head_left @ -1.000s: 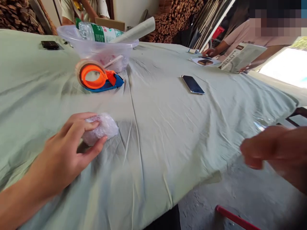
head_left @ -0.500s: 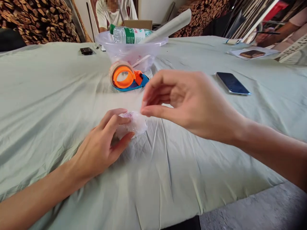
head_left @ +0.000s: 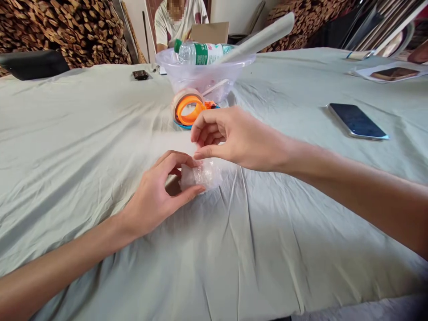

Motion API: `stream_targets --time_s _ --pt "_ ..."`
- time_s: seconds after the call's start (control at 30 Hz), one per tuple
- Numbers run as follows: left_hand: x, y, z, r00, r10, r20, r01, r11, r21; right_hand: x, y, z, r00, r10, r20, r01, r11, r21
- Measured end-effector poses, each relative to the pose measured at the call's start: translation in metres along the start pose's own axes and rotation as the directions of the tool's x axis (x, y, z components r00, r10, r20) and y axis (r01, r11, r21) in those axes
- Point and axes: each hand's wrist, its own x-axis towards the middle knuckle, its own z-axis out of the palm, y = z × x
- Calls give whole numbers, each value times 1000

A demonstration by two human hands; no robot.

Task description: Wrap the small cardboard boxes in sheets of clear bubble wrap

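A small bundle in clear, crinkled plastic wrap (head_left: pixel 207 174) lies on the cloth in front of me. My left hand (head_left: pixel 160 194) holds it from the left, thumb along the near side and fingers over the far side. What is inside the wrap cannot be made out. Just above the bundle, my right hand (head_left: pixel 230 136) has its fingers curled and thumb tip close to them, as in a pinch. Anything between those fingertips is too small or clear to name. Behind my right hand stands a roll of tape in an orange and blue dispenser (head_left: pixel 190 109), partly covered by it.
A translucent basin (head_left: pixel 174 67) holds a green-capped water bottle (head_left: pixel 203 53) and a white roll (head_left: pixel 264 38). A phone (head_left: pixel 357 121) lies to the right, a small black object (head_left: pixel 140 75) at the back left. Someone sits across the table (head_left: pixel 284 249); part of another person shows far right.
My view has shifted, so the tabletop things appear farther right. My left thumb and fingers have closed more around the bundle. My right hand has come lower and closer to it.
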Motion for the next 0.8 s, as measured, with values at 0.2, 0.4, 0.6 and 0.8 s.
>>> stream_targets --time_s 0.2,0.4,0.6,0.8 --pt "-1 3 1 998 -61 -17 60 998 -18 1 0 3 997 61 38 -62 998 31" --pt "0 3 2 998 -49 24 49 999 14 -2 4 5 999 25 25 -25 999 26" --pt "3 3 3 985 -159 63 164 983 -78 -15 -7 10 984 19 -176 10 987 159" --pt "4 -4 3 976 -192 106 208 964 -168 -23 -16 8 996 -47 -76 69 945 321"
